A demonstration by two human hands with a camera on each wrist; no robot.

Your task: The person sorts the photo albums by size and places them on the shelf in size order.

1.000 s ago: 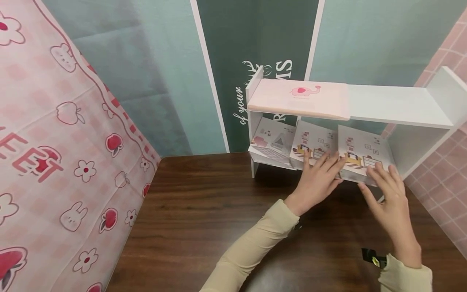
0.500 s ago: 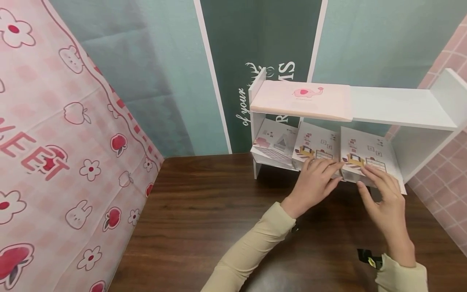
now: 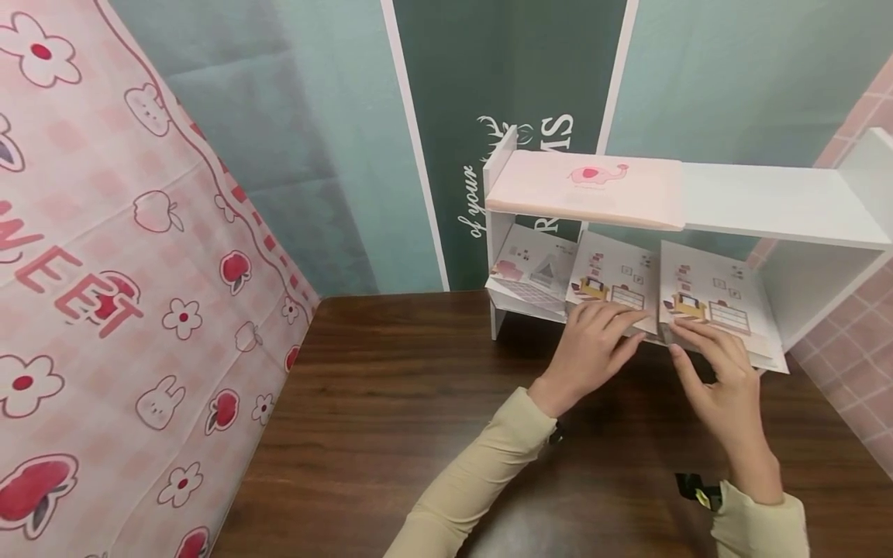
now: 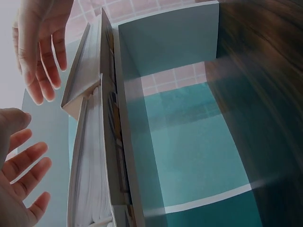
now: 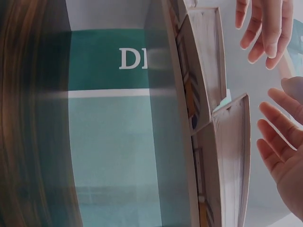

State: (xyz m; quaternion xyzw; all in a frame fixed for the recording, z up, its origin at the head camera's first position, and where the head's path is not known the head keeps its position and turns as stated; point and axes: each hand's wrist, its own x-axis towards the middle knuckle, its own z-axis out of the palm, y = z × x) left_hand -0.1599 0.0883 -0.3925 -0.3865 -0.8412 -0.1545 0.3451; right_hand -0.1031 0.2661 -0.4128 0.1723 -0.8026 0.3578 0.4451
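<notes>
Three thick books with white, illustrated covers lie flat side by side on the lower board of a white shelf [image 3: 781,209]: a left book [image 3: 544,252], a middle book [image 3: 617,260] and a right book [image 3: 711,271]. My left hand [image 3: 593,341] is at the front edge of the middle book, fingers loosely bent. Near the right book's front left corner is my right hand [image 3: 725,380], thumb and fingers spread. Both wrist views show a gap between the fingers and the books' page edges [image 4: 92,156]. Neither the left hand [image 4: 19,175] nor the right hand [image 5: 284,151] holds anything.
A pale pink item with an elephant print [image 3: 586,190] covers the left part of the shelf's top board. The shelf stands on a dark wooden table [image 3: 391,387]. A pink printed cloth [image 3: 174,310] hangs at left; pink tiles [image 3: 851,341] border the right.
Both hands have drawn back slightly toward the books' front edges and shifted left, uncovering more of the covers. The whole head view has shifted a little. The books appear to stay put.
</notes>
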